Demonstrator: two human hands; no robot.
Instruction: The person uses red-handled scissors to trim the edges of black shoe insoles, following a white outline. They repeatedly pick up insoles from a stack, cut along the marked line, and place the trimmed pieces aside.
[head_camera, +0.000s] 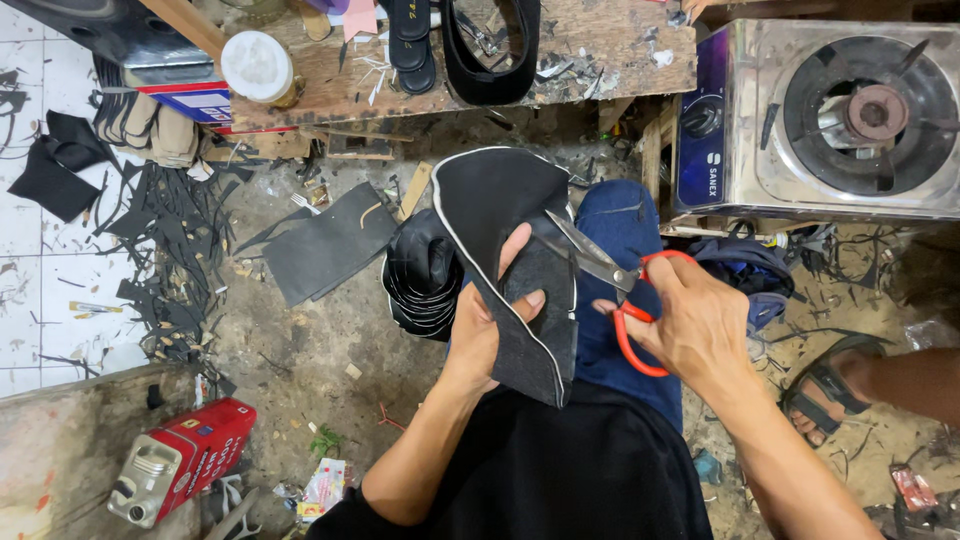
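Cutting with red-handled scissors (610, 275) clenched in the right hand (700, 325), blades could nick the left hand's (490, 320) thumb grasping the black sole piece (520, 215).

black white-edged sheet (500, 210), held upright, red-handled scissors (610, 275)

My left hand (492, 320) covers part of the black sole-shaped sheet with the white traced outline (500, 215). My right hand (700, 325) hides the red scissor handles (635, 335). The silver single-burner gas stove (815, 110) runs off the right edge.
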